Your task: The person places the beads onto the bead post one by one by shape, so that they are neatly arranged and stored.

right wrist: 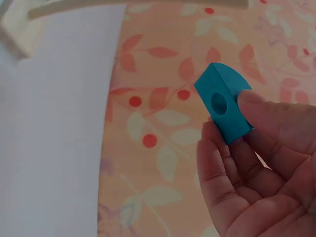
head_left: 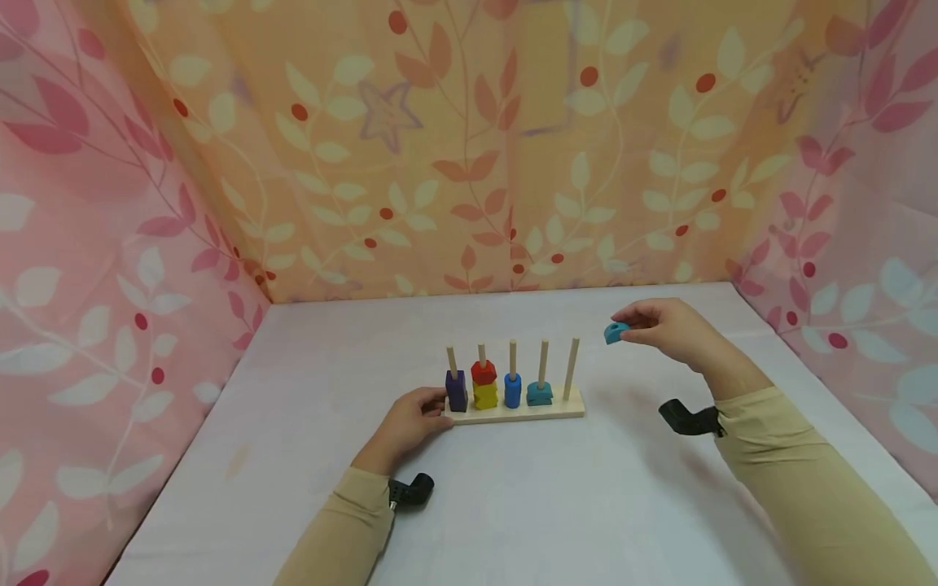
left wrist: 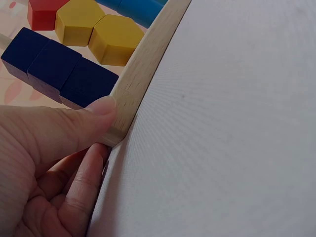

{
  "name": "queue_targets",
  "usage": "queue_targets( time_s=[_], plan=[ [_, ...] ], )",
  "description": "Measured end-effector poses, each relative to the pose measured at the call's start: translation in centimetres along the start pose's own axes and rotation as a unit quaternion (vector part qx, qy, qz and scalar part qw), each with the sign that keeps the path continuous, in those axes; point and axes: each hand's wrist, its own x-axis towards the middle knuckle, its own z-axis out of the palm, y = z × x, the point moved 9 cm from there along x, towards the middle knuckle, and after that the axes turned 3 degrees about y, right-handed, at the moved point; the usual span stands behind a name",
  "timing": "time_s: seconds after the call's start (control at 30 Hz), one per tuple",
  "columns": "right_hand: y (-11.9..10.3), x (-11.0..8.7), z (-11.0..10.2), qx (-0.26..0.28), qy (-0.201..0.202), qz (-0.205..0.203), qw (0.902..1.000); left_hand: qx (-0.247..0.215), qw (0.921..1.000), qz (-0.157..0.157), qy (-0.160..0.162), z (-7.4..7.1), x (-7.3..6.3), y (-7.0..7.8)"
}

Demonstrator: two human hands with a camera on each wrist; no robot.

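Note:
My left hand (head_left: 412, 419) pinches the left end of a wooden peg board (head_left: 520, 416), thumb on its front edge in the left wrist view. Dark blue square blocks (head_left: 457, 392) fill the leftmost peg. Beside them, a red hexagonal block (head_left: 484, 372) sits over yellow hexagonal blocks (head_left: 485, 397). Further right come blue blocks (head_left: 513, 392) and teal blocks (head_left: 539, 395) on their pegs; the rightmost peg (head_left: 571, 370) is bare. Raised right of the board, my right hand (head_left: 670, 330) holds a teal half-round block (right wrist: 228, 121) between thumb and fingers, its round hole visible.
The board stands on a white-covered table (head_left: 308, 366). Patterned curtains surround it: an orange one (head_left: 469, 163) at the back, pink ones at the left (head_left: 81, 260) and right (head_left: 865, 212). A black wrist camera (head_left: 689, 417) is strapped to the right wrist, another (head_left: 414, 490) to the left.

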Motion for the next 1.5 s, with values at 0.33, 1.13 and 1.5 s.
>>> queue_targets(
  time_s=[0.33,1.13,1.5],
  plan=[
    [-3.6,1.4,0.8,0.114,0.034,-0.051,0.9915,-0.001,1.0,-0.005,0.007,0.0,0.1,-0.3],
    [-6.4,2.1,6.3,0.17,-0.024,-0.073,0.9824,0.007,0.9999,0.007,0.006,-0.2,0.1,0.0],
    [-5.6,2.0,7.2,0.163,-0.032,-0.068,0.9838,0.001,1.0,0.003,0.006,-0.3,0.1,0.1]
  ],
)
